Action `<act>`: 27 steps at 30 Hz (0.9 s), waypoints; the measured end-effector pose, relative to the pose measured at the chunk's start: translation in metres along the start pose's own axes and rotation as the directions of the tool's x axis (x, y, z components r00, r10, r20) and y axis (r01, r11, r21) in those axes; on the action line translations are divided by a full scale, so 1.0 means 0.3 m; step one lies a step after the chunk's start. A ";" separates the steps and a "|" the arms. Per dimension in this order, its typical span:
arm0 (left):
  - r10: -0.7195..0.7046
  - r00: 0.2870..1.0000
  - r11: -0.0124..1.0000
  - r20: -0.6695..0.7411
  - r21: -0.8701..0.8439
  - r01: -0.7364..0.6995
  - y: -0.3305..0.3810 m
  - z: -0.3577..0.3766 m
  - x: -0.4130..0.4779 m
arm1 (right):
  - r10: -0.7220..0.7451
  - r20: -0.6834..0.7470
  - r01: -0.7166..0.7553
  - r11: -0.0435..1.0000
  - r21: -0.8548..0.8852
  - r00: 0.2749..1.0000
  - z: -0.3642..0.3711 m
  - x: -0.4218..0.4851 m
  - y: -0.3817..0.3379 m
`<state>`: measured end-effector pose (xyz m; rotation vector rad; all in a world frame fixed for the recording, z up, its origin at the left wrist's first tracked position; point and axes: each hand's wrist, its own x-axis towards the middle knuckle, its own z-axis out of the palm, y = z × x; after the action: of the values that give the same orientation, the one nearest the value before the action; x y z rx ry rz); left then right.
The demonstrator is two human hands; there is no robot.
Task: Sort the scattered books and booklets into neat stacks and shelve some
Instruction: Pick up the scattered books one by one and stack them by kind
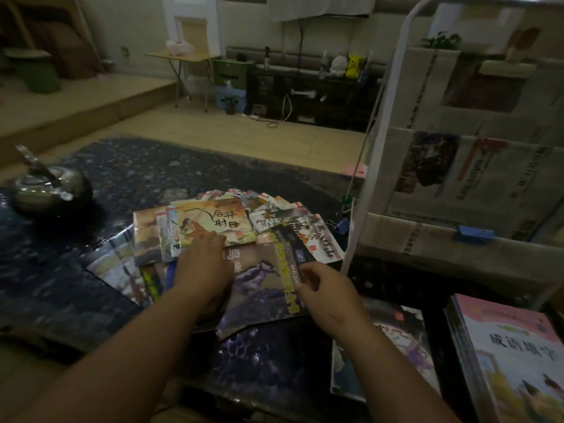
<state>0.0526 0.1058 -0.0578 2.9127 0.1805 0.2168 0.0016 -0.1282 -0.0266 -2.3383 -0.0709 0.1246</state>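
Right of the kettle (48, 186) on the bench (45, 285), the left hand (201, 267) is pressing open-fingered on the fanned booklets (213, 222). The right hand (328, 290) is pinching the purple book (262, 288); a quick tug is risking scattering the overlapping fan.

Glossy paper booklets (213, 227), shiny metal kettle (48, 184), glossy dark tabletop (61, 270), matt wooden floor (244, 129)

The left hand (201, 267) is resting flat on the fanned colourful paper booklets (213, 222), while the right hand (329, 293) is pinching the right edge of the large purple-covered book (262, 291).
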 end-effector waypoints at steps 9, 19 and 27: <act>0.015 0.998 0.996 -0.055 0.090 -0.010 -0.034 0.018 0.022 | 0.033 0.013 -0.033 0.999 0.009 0.999 0.029 0.024 0.015; 0.166 0.981 0.970 -0.102 0.198 -0.143 0.019 -0.006 0.000 | 0.035 0.012 -0.035 0.999 0.040 0.999 -0.014 0.000 0.015; 0.323 0.856 0.946 -0.403 0.121 -0.300 0.125 -0.126 -0.090 | 0.091 -0.067 -0.075 0.975 0.209 0.994 -0.055 -0.004 0.011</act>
<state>0.0240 0.0734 -0.0166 2.8900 -0.2306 0.9073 0.0023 -0.1423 -0.0173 -2.1368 0.0751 0.0795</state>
